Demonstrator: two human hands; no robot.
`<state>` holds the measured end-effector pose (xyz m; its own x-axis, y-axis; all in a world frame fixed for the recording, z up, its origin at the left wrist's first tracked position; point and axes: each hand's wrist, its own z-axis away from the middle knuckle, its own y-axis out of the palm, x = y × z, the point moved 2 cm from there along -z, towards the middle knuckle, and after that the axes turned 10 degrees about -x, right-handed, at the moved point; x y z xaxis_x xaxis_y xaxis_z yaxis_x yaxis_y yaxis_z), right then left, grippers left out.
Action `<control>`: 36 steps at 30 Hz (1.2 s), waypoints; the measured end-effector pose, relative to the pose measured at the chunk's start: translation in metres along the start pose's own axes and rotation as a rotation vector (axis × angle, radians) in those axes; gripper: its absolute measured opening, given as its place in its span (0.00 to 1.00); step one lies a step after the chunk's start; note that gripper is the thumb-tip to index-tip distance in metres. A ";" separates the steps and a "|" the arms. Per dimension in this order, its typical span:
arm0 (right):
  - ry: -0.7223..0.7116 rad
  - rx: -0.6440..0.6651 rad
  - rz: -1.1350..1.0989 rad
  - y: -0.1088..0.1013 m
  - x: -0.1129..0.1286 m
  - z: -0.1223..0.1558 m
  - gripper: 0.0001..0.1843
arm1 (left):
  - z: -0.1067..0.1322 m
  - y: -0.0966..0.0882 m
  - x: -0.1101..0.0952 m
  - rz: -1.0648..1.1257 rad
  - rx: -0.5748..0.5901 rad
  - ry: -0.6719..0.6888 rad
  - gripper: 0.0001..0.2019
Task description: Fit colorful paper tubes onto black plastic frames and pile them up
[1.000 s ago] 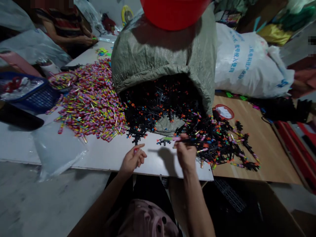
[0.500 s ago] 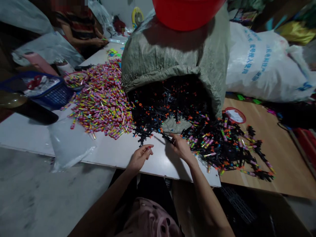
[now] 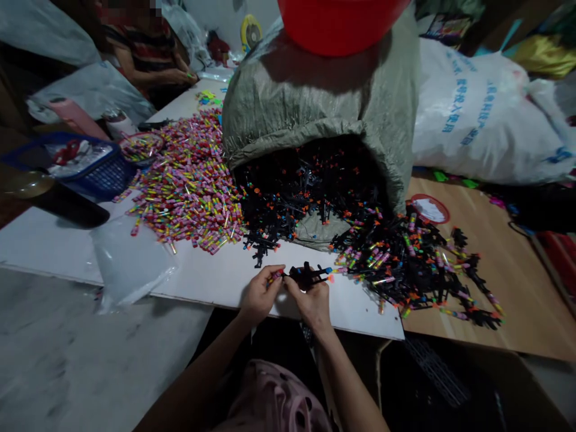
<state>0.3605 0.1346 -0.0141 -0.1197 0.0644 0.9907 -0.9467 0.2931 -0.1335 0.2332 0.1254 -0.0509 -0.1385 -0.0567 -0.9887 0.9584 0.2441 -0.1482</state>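
Over the front edge of the white table, my left hand (image 3: 260,295) pinches a small colourful tube (image 3: 275,276), mostly covered by the fingers. My right hand (image 3: 312,300) grips a black toy gun (image 3: 308,276) with blue and orange tips at its right end. The tube and the gun's left end meet between both hands; whether they are joined I cannot tell. Left of the hands lies a big heap of pink and yellow tubes (image 3: 189,186). Black toy guns (image 3: 310,180) spill from the mouth of a grey-green woven sack (image 3: 315,96). To the right is a pile of guns with tubes (image 3: 405,264).
A red basin (image 3: 344,27) rests on the sack. A clear plastic bag (image 3: 132,261), a dark bottle (image 3: 58,201) and a blue basket (image 3: 99,171) are on the left. A white sack (image 3: 486,114) lies behind the wooden board (image 3: 531,300). Another person (image 3: 148,54) sits at the far left.
My right hand has drawn the toy gun back from the sack's mouth toward my left hand. The left hand has shifted slightly right, and its tube now meets the gun.
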 end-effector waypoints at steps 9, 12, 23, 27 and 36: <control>0.198 -0.058 -0.044 0.000 -0.021 0.009 0.14 | 0.025 0.016 0.006 -0.372 -0.025 0.453 0.17; 0.173 -0.012 -0.067 -0.014 -0.019 -0.016 0.13 | 0.019 0.014 0.008 -0.381 -0.012 0.442 0.18; -0.105 -0.242 0.618 -0.023 -0.015 -0.198 0.24 | -0.002 -0.010 0.018 -0.490 0.205 0.380 0.13; -0.049 -0.138 0.695 0.005 -0.020 -0.203 0.17 | -0.041 -0.045 0.010 -0.712 -0.017 0.388 0.13; -0.796 0.293 0.790 -0.034 -0.049 -0.080 0.12 | -0.137 -0.089 -0.009 -1.254 0.137 0.297 0.19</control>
<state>0.4227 0.1976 -0.0602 -0.7646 -0.5177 0.3839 -0.5445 0.2001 -0.8145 0.1150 0.2371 -0.0319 -0.9880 0.0471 -0.1474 0.1508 0.0801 -0.9853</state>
